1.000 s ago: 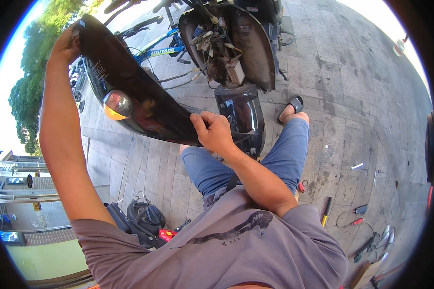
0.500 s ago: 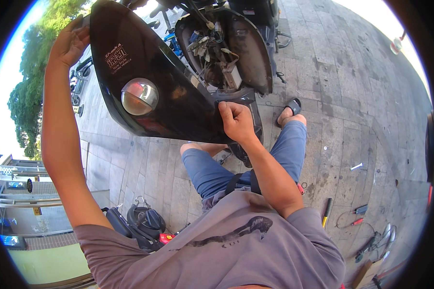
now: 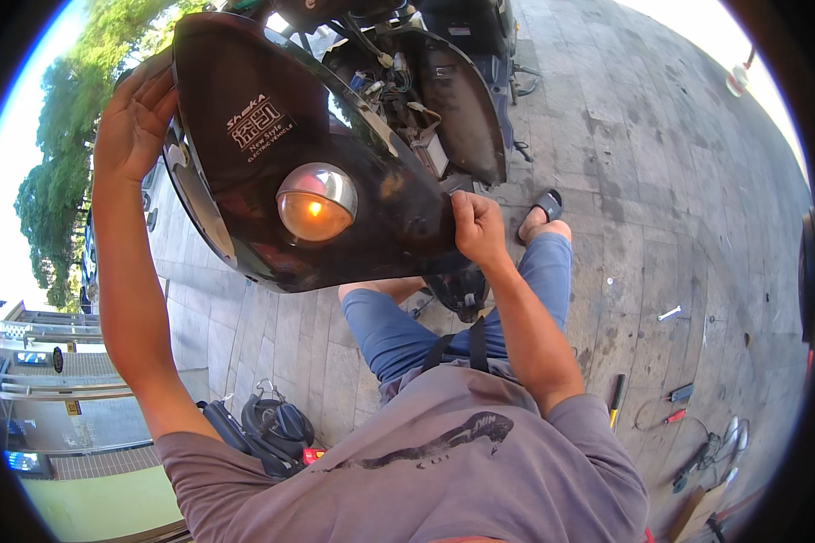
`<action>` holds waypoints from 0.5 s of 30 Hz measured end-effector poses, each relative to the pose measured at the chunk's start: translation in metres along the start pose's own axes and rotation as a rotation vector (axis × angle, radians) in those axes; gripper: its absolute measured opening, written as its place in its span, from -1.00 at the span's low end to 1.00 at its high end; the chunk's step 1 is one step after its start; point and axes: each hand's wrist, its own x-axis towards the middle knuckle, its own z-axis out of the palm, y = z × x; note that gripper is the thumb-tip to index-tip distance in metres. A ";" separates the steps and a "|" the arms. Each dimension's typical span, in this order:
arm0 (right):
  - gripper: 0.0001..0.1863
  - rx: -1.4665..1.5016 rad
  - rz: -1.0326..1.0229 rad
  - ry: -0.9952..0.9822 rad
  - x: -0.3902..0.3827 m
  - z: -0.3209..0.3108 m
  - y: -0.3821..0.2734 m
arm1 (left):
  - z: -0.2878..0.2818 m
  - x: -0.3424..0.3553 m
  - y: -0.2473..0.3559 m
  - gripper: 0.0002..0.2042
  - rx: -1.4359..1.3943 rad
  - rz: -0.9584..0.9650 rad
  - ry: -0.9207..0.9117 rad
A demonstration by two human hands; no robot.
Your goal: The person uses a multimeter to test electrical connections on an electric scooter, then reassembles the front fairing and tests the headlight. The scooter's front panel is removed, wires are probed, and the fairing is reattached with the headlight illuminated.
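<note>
The panel [image 3: 308, 154], a glossy black scooter cover with an amber lamp [image 3: 315, 201], is held up in front of the stripped scooter [image 3: 426, 81]; its long axis runs from upper left to lower right. The left hand [image 3: 136, 118] is clasped on the upper-left edge; the right hand [image 3: 478, 228] pinches the lower-right edge, nearer the body.

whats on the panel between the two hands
In the head view, an amber round indicator lamp sits on the black scooter panel between the left hand and right hand.
</note>
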 end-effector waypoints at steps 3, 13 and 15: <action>-0.60 -0.033 -0.030 0.044 0.002 -0.009 0.002 | 0.000 -0.005 -0.001 -0.64 -0.079 -0.007 -0.019; -0.52 -0.063 0.179 0.032 0.017 -0.023 0.020 | 0.011 -0.012 -0.014 -0.64 -0.141 0.018 0.032; -0.51 0.033 0.188 0.060 0.015 -0.024 0.021 | 0.020 -0.016 -0.015 -0.65 -0.107 0.037 0.034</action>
